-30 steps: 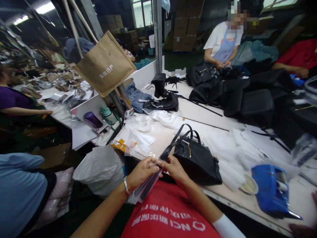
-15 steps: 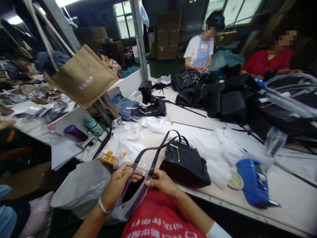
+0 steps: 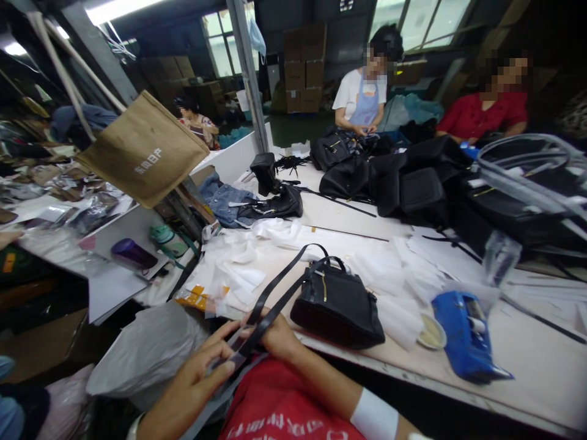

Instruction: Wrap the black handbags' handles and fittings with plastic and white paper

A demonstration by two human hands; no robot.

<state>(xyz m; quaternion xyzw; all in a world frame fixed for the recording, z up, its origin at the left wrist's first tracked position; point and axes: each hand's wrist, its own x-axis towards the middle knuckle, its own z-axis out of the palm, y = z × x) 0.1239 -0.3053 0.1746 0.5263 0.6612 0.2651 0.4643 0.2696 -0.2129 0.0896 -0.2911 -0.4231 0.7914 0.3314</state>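
Cluttered worktable point(image 3: 536, 366), left hand point(image 3: 195, 376) grip pinching sleeved strap point(image 3: 275, 294), right hand point(image 3: 276, 335) grip around it, fingers hidden

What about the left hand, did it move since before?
Yes. The left hand has slid back along the strap, farther from the black handbag and from the right hand, toward the person's red shirt.

A bag-making workshop: black handbags point(image 3: 403, 177) piled on a long bench point(image 3: 541, 373), stacked cardboard boxes point(image 3: 305, 67) far beyond the hands point(image 3: 275, 333), and seated co-workers point(image 3: 362, 95) handling bags.
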